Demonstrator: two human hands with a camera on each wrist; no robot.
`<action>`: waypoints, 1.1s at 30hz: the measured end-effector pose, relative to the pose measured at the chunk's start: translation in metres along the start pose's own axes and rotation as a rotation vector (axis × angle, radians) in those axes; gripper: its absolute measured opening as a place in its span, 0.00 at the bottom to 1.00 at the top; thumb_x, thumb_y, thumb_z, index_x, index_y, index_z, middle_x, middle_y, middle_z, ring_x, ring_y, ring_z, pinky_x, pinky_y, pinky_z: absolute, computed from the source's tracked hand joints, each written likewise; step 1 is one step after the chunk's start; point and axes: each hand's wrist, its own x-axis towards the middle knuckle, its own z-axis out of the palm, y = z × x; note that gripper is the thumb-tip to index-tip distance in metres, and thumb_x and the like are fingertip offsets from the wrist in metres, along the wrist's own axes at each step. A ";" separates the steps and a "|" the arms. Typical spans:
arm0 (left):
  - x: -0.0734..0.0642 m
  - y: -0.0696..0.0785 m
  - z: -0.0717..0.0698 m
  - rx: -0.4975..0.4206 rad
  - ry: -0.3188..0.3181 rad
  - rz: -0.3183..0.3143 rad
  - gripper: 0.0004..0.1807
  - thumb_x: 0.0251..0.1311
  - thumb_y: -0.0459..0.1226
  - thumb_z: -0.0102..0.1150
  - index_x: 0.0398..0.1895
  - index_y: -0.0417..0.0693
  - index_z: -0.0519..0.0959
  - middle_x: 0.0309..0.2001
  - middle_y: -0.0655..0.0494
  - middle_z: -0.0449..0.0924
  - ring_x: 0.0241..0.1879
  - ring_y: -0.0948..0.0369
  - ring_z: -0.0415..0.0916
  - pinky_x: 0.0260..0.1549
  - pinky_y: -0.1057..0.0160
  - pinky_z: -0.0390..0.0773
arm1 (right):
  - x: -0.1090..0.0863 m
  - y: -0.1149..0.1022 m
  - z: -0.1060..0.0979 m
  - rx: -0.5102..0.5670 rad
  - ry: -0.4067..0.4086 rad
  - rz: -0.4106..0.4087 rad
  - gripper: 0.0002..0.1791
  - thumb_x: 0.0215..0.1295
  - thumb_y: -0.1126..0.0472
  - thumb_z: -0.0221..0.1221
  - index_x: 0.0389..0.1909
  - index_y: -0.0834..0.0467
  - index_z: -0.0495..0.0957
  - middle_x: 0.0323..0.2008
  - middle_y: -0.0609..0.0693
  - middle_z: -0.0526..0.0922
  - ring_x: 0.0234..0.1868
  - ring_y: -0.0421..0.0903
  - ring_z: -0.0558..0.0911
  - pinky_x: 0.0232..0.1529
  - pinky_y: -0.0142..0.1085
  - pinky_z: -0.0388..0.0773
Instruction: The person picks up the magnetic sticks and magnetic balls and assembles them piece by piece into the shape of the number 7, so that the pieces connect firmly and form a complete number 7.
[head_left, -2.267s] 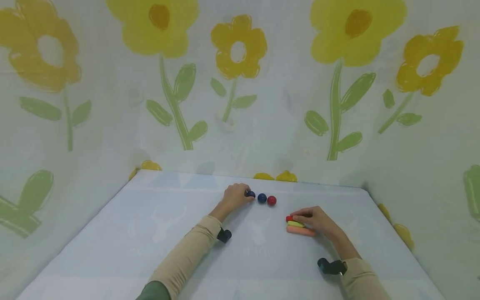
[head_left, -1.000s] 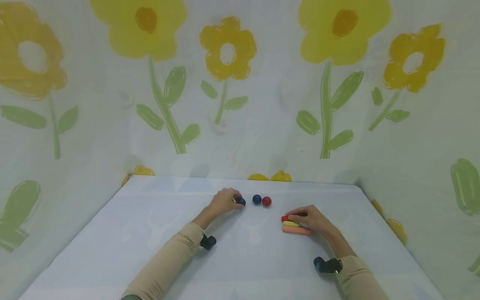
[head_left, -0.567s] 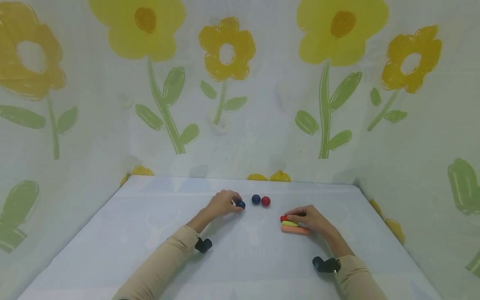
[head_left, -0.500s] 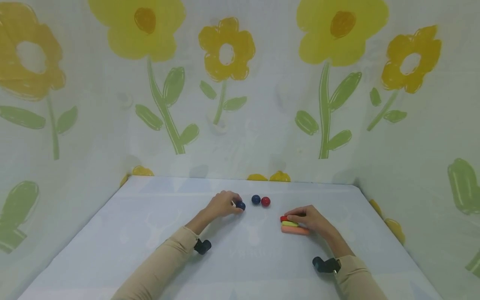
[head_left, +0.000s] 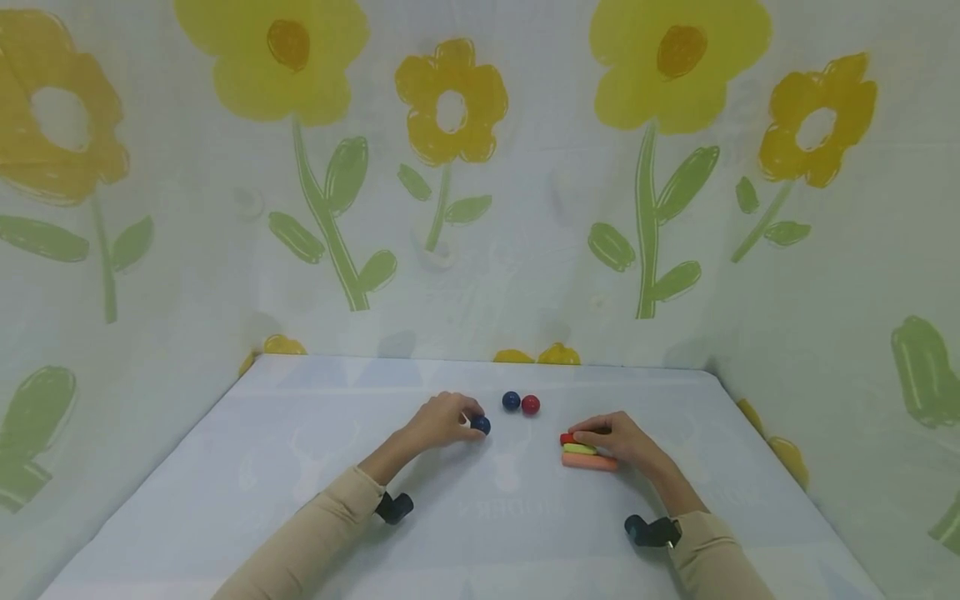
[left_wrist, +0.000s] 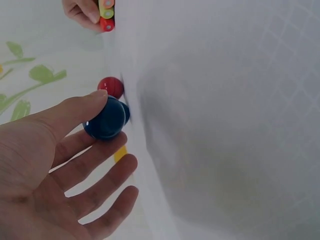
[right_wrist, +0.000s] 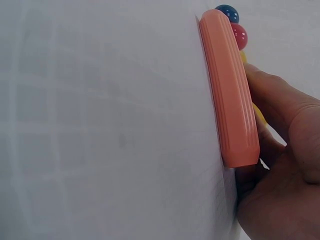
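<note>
Thumb and fingers of my left hand [head_left: 437, 422] pinch a dark blue ball [head_left: 481, 426]; in the left wrist view the thumb lies across the top of this ball [left_wrist: 106, 120]. Farther back, a second blue ball [head_left: 511, 402] sits beside a red ball [head_left: 530, 405] on the table. To the right, my right hand [head_left: 626, 440] pinches a short red stick [head_left: 567, 439], partly hidden by the fingers. Along its near side lie a yellow stick [head_left: 580, 449] and a longer, ribbed orange stick [right_wrist: 230, 90], side by side.
The pale table [head_left: 495, 533] has a faint printed pattern. Behind it and at both sides hangs a white flower-printed curtain [head_left: 525, 275]. Each wrist carries a black camera, the left camera [head_left: 395, 507] and the right camera [head_left: 651, 531].
The left hand has drawn its blue ball back toward me and a little left, away from the other two balls. The right hand holds still at the sticks.
</note>
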 end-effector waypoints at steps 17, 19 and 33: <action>-0.012 0.002 0.007 -0.006 -0.037 0.037 0.18 0.52 0.44 0.73 0.47 0.51 0.85 0.41 0.57 0.87 0.42 0.60 0.81 0.42 0.62 0.81 | 0.000 0.001 -0.001 0.014 -0.005 -0.010 0.17 0.60 0.48 0.66 0.46 0.52 0.86 0.45 0.47 0.86 0.45 0.42 0.80 0.51 0.41 0.80; -0.013 0.005 0.007 -0.001 -0.043 0.036 0.19 0.52 0.45 0.72 0.47 0.52 0.85 0.41 0.58 0.87 0.42 0.60 0.81 0.42 0.63 0.80 | 0.000 0.000 -0.001 0.013 -0.002 -0.007 0.17 0.60 0.48 0.66 0.46 0.52 0.86 0.45 0.47 0.86 0.45 0.43 0.80 0.52 0.42 0.79; -0.022 0.013 0.011 0.009 -0.073 0.059 0.19 0.53 0.45 0.72 0.48 0.52 0.85 0.42 0.59 0.87 0.43 0.61 0.81 0.39 0.69 0.79 | -0.002 0.000 0.001 -0.006 0.009 0.011 0.17 0.61 0.47 0.66 0.47 0.52 0.86 0.46 0.48 0.86 0.46 0.43 0.80 0.52 0.43 0.79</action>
